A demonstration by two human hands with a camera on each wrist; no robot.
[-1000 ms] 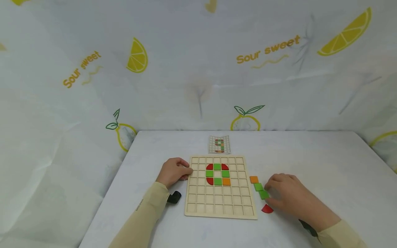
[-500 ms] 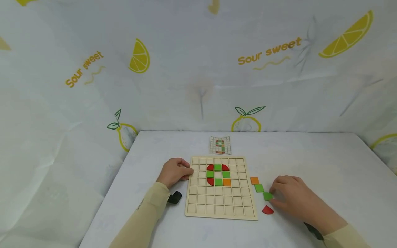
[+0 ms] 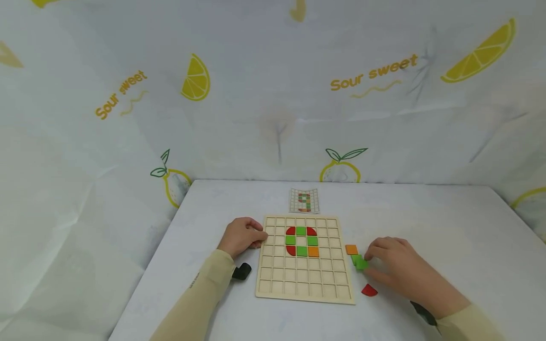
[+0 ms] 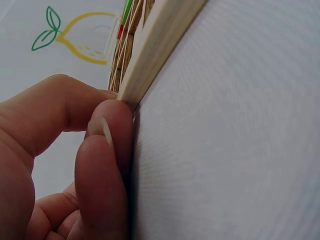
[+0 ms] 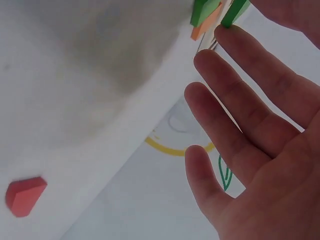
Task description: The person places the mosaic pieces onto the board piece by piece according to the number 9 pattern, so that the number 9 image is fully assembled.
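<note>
— White backdrop (image 3: 239,132) with a lemon print, meeting a white table (image 3: 435,218). How is the left hand (image 3: 241,236) placed?
— It grips the grid board (image 3: 279,273) at its left edge, thumb on top. Red, green and orange pieces (image 3: 301,231) form a ring in the board's far half.
— And the right hand (image 3: 393,265)?
— Narrow grip: thumb and index finger pinch a green tile (image 5: 235,12) off the board's right edge. Another green tile (image 3: 354,259) sits partly behind; whether they touch cannot be told.
— Other items?
— One orange tile (image 3: 351,249) beside these, a red quarter-round (image 3: 369,290) nearer the person, a printed card (image 3: 304,201) beyond the board.
</note>
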